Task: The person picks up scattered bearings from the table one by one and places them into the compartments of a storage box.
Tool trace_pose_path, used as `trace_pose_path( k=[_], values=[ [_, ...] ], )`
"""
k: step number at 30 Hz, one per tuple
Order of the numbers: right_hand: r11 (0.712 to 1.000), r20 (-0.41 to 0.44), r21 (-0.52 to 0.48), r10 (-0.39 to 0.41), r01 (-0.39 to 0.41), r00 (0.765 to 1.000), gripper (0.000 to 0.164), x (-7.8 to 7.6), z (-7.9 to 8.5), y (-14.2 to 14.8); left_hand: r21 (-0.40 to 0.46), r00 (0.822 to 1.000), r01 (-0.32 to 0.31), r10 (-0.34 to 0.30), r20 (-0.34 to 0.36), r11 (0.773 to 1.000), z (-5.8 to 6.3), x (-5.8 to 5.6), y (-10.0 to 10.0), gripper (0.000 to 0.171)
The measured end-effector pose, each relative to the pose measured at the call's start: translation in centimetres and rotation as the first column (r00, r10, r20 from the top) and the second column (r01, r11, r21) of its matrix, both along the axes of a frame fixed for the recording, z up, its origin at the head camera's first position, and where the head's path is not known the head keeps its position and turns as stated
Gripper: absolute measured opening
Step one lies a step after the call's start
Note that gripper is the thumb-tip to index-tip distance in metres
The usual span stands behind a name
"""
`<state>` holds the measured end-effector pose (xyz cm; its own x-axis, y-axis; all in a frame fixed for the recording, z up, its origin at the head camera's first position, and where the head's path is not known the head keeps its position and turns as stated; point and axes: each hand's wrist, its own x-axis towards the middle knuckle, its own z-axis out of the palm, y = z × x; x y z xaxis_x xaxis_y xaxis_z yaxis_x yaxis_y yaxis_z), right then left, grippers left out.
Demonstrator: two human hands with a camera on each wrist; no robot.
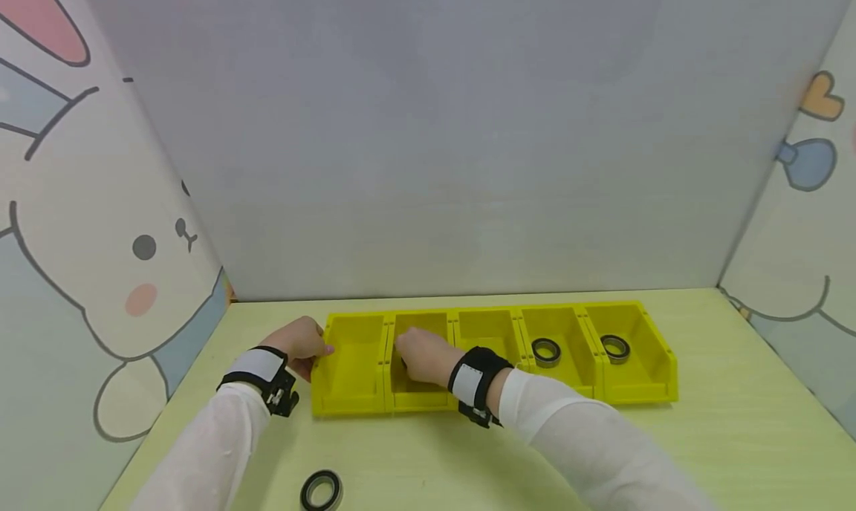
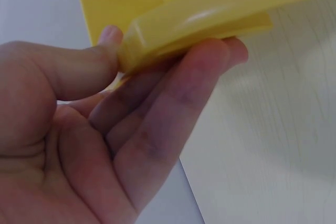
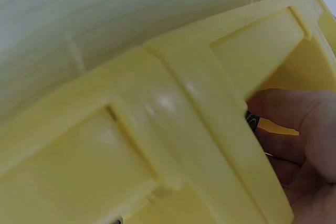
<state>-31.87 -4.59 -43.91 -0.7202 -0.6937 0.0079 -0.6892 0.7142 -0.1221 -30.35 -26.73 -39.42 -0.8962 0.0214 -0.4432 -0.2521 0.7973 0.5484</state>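
Observation:
A row of joined yellow bins stands on the table. At its left end, my left hand grips the outer side wall of the leftmost bin, thumb over the rim and fingers beneath the edge in the left wrist view. My right hand reaches into the bin second from left. Between its thumb and fingers it pinches a ball bearing, only a dark sliver of which shows behind the bin wall. Another bearing and a further bearing lie in the two rightmost bins.
One more bearing lies on the pale wooden table, in front of the bins and near the left forearm. A grey panel rises behind, with cartoon-printed walls at both sides.

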Motion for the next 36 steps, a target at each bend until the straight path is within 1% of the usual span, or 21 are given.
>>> trace_pose_path(
  k=[7, 13, 19, 21, 23, 26, 28, 31, 33, 36],
  values=[
    [1.000, -0.017, 0.027, -0.004, 0.005, 1.000, 0.004, 0.7, -0.6, -0.1, -0.009, 1.000, 0.000, 0.000, -0.003, 1.000, -0.1, -0.1, -0.1, 0.021],
    [1.000, -0.020, 0.022, -0.007, 0.008, 1.000, 0.006, 0.9, -0.8, -0.2, -0.024, 1.000, 0.002, -0.002, -0.024, 1.000, -0.1, 0.0, -0.3, 0.023],
    [0.998, -0.052, 0.054, -0.023, 0.026, 0.998, 0.008, 0.9, -1.0, -0.1, -0.016, 1.000, -0.004, 0.004, -0.023, 1.000, -0.2, 0.0, -0.3, 0.023],
    [0.996, -0.083, 0.077, -0.034, 0.040, 0.996, 0.007, 1.1, -0.7, 0.0, -0.007, 1.000, -0.006, 0.006, -0.021, 1.000, -0.3, 0.0, -0.3, 0.022],
    [0.995, -0.121, 0.084, -0.049, 0.060, 0.991, 0.025, 1.2, -0.3, 0.1, 0.002, 1.000, -0.005, 0.005, -0.018, 1.000, -0.4, 0.1, -0.3, 0.022],
    [0.995, -0.173, 0.078, -0.056, 0.070, 0.983, 0.060, 1.9, 1.0, 0.2, 0.005, 1.000, -0.007, 0.007, -0.007, 1.000, -0.4, 0.1, -0.4, 0.023],
    [0.996, -0.204, 0.071, -0.034, 0.049, 0.978, 0.075, 2.7, 1.8, 0.2, 0.002, 1.000, -0.006, 0.006, -0.001, 1.000, -0.4, 0.0, -0.4, 0.024],
    [0.995, -0.234, 0.087, 0.071, -0.051, 0.970, 0.089, 4.8, 2.0, 0.1, 0.007, 1.000, -0.003, 0.002, 0.002, 1.000, -0.4, -0.1, -0.3, 0.023],
    [0.984, -0.235, 0.117, 0.158, -0.133, 0.959, 0.091, 6.5, 1.7, -0.1, 0.015, 1.000, 0.000, 0.000, 0.000, 1.000, -0.4, -0.2, -0.2, 0.021],
    [0.956, -0.182, 0.155, 0.275, -0.248, 0.944, 0.091, 8.9, 0.8, -0.4, 0.026, 1.000, 0.011, -0.011, -0.013, 1.000, -0.4, -0.2, -0.1, 0.020]
  ],
)
